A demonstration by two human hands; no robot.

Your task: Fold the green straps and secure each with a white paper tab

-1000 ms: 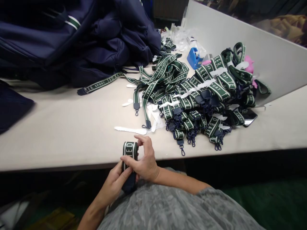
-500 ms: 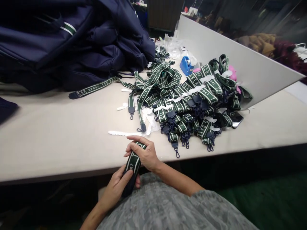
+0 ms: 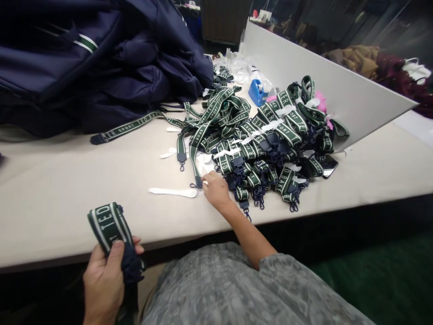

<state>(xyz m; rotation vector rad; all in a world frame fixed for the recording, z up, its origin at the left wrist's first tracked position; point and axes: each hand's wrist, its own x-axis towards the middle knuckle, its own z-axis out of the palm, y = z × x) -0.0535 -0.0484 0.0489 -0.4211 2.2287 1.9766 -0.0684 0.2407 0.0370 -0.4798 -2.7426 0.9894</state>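
Folded green strap (image 3: 108, 223) is sitting in the left hand (image 3: 103, 282), by the table's (image 3: 50, 189) front edge; can't tell if it's touching the top. Left thumb is pressing on the face, fingers wrapping beneath, likely keeping the layers from springing open. Loop end is pointing away from the body, dark end piece lying nearer the palm.

Right hand (image 3: 216, 192) is reaching over the tabletop, fingers bunched narrow beside loose white strips (image 3: 204, 159) and a strap's hook end; can't tell if they're pinching anything. One serrated white strip (image 3: 172, 192) is lying flat, apart from the others, within easy reach.

Beyond, unfolded straps (image 3: 211, 113) are tangling together. To their right, bundled straps (image 3: 284, 131) are heaping up, white strips around several, seemingly holding folds shut. Blue tape dispenser (image 3: 257, 93) is standing behind, pale panel (image 3: 304, 76) bordering the heap, maybe containing it. Navy bags (image 3: 152, 81) are piling at far left.
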